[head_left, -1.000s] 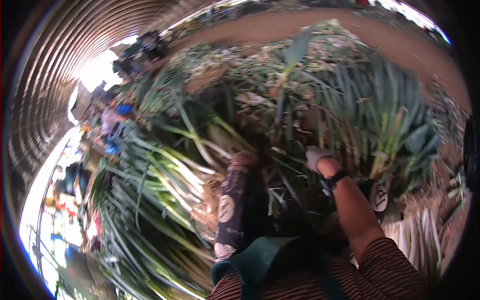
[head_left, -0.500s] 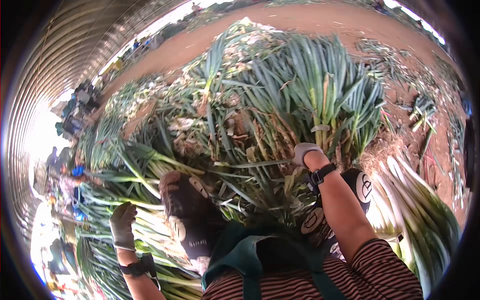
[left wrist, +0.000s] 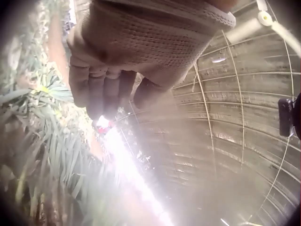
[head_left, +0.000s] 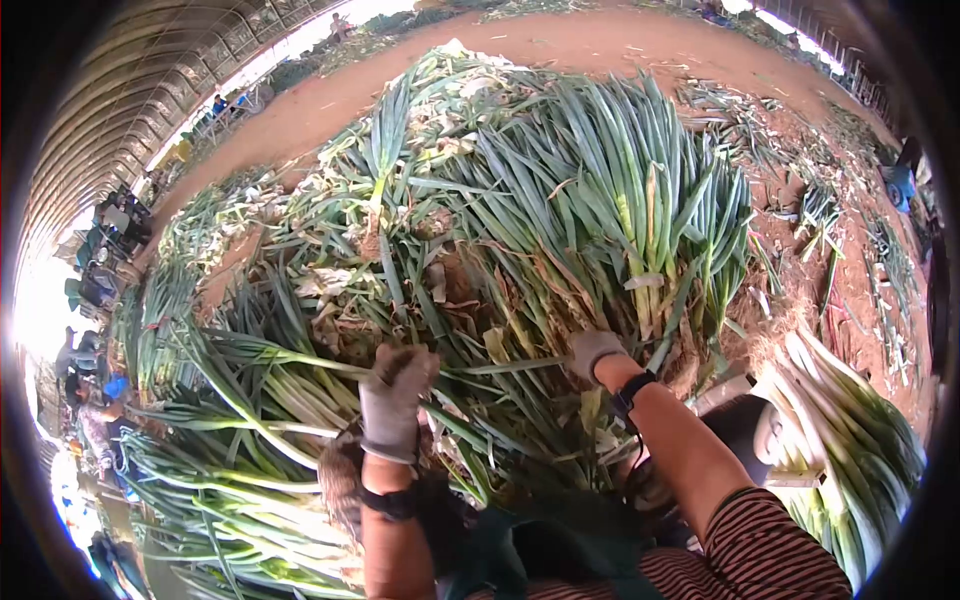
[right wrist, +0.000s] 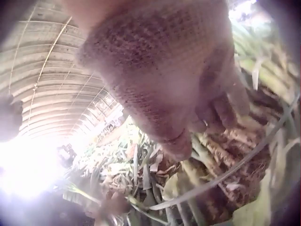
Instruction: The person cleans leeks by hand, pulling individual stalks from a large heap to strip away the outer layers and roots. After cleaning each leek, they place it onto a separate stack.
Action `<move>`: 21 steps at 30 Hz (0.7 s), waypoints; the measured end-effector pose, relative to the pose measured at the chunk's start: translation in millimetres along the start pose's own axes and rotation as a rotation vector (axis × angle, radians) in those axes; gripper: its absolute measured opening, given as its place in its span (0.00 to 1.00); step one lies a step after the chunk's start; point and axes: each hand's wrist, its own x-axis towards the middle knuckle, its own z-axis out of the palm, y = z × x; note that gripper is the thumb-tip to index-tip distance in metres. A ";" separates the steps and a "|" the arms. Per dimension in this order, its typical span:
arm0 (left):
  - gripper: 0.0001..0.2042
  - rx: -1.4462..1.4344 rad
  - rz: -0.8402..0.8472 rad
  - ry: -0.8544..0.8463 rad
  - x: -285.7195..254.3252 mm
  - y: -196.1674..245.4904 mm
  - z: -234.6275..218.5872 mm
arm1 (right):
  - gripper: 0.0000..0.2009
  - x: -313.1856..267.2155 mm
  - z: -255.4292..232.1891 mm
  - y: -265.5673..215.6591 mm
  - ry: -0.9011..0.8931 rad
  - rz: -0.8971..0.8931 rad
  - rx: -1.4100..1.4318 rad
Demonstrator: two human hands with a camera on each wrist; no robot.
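Two hands in light knit gloves reach over a heap of long green onions (head_left: pixel 640 200), with tubular leaves and brownish lower stalks. The left hand (head_left: pixel 395 392) is above the near onions; its fingers hang loosely bent, with nothing between them in the left wrist view. The right hand (head_left: pixel 597 355) hovers low by the lower stalks of the standing bunch. In the right wrist view, its thumb (right wrist: pixel 178 147) points down, apart from the loosely bent fingers, with stalks (right wrist: pixel 218 153) just beyond. A long thin leaf (right wrist: pixel 225 176) crosses below that hand.
More onions (head_left: pixel 240 500) lie at the left, pale ends toward the person's knee. Cleaned onions with white stalks (head_left: pixel 825 400) are stacked at the right. Loose trimmings (head_left: pixel 440 95) cover the far side, before a bare earth path (head_left: pixel 540 40). People work along the left edge.
The left hand has come into view from the left and moved rightward over the onions. The right hand has shifted slightly toward the body. The head view has swung toward the right.
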 end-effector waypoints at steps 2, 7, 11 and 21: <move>0.08 -0.086 -0.094 0.047 4.6 -47.1 -13.9 | 0.24 16.4 6.0 -15.6 0.021 -0.036 0.087; 0.08 0.099 -0.197 0.159 -25.3 1.7 -29.3 | 0.32 65.1 52.5 -57.4 -0.052 -0.092 0.137; 0.06 0.114 0.189 0.608 -40.8 60.4 -119.2 | 0.32 45.6 125.8 -98.0 -0.265 -0.156 0.078; 0.15 1.050 -0.196 0.185 84.9 -163.1 -206.3 | 0.35 -11.1 192.9 -97.1 -0.495 -0.248 0.166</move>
